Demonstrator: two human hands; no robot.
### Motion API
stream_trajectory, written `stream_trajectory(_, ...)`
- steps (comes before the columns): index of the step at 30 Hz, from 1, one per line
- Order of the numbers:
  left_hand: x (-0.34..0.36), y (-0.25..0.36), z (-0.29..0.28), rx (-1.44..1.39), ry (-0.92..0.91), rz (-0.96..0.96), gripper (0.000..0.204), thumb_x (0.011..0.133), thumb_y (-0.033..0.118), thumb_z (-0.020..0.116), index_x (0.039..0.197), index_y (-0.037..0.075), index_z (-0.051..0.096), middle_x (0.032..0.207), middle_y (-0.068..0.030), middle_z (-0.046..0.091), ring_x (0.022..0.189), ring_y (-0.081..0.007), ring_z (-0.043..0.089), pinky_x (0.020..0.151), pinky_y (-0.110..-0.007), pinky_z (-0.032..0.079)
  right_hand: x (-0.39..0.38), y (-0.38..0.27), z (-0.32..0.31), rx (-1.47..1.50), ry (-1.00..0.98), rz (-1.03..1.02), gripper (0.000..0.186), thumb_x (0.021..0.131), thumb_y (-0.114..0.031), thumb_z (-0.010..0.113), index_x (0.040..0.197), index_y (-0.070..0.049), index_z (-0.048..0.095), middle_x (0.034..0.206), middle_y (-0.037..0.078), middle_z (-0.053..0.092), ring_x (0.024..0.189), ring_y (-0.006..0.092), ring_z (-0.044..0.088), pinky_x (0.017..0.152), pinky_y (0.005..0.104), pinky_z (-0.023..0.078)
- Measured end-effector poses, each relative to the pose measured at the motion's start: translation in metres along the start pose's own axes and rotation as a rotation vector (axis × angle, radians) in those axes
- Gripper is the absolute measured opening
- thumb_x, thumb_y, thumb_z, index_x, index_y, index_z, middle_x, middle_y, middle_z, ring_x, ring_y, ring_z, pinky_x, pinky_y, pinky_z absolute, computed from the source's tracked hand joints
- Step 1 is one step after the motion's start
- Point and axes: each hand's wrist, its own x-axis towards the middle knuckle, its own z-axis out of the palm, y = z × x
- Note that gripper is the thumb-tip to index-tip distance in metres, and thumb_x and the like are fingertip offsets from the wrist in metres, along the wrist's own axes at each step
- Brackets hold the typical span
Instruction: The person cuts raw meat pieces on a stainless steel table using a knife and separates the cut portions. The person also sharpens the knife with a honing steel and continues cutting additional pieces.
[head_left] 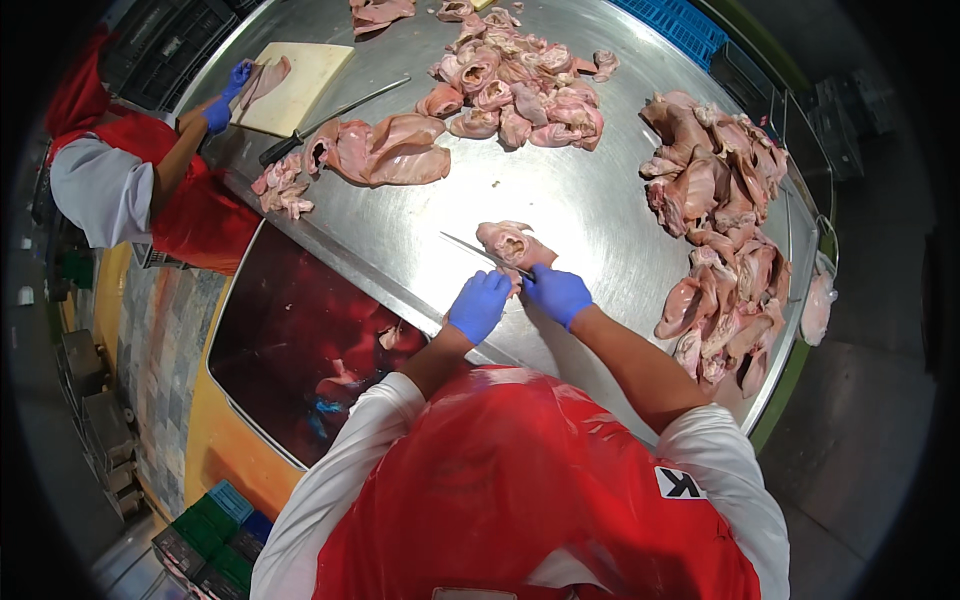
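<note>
My right hand, in a blue glove, is closed round the handle of a knife. Its thin blade points up and to the left over the metal table. Beside it my gloved left hand is closed on a small pink scrap of meat, close to the knife's handle end. Just beyond both hands lies a pale pink piece, apparently a pig's ear, with its hollow opening showing. Part of it is hidden behind the blade and my right hand.
Ear pieces form a far pile and a right-hand pile on the steel table. At left, a co-worker's gloved hand handles a piece on a white board, near a dark-handled sharpening rod. A bin of dark red liquid stands below.
</note>
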Motion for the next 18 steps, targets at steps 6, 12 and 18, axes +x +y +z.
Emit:
stream_trajectory(6,-0.003,-0.006,-0.002,0.013,0.022,0.059,0.071,0.068,0.021,0.086,0.128,0.005,0.053,0.115,-0.0129,0.057,0.098,-0.0313,0.056,0.086,-0.041,0.049,-0.045,0.035,-0.007,-0.030,0.000,0.043,0.037,0.100,-0.042,0.052,0.110,-0.008,0.062,0.096,0.021,0.073,0.089,0.0414,0.070,0.081,0.0502,0.055)
stream_trajectory(12,-0.004,-0.001,-0.004,-0.110,0.047,-0.010,0.060,0.072,0.018,0.080,0.125,0.008,0.056,0.107,-0.0123,0.057,0.095,-0.0321,0.055,0.083,-0.043,0.048,-0.088,0.070,0.013,-0.028,0.002,0.139,0.037,0.101,-0.043,0.052,0.111,-0.009,0.061,0.094,0.020,0.073,0.087,0.0413,0.070,0.079,0.0500,0.054)
stream_trajectory(18,-0.026,0.008,0.015,-0.039,0.115,-0.130,0.049,0.078,0.016,0.073,0.124,0.013,0.058,0.119,-0.0119,0.058,0.110,-0.0333,0.057,0.092,-0.046,0.045,-0.073,0.042,0.011,0.005,0.049,0.134,0.037,0.100,-0.045,0.052,0.107,-0.010,0.062,0.094,0.020,0.073,0.088,0.0419,0.070,0.079,0.0505,0.054)
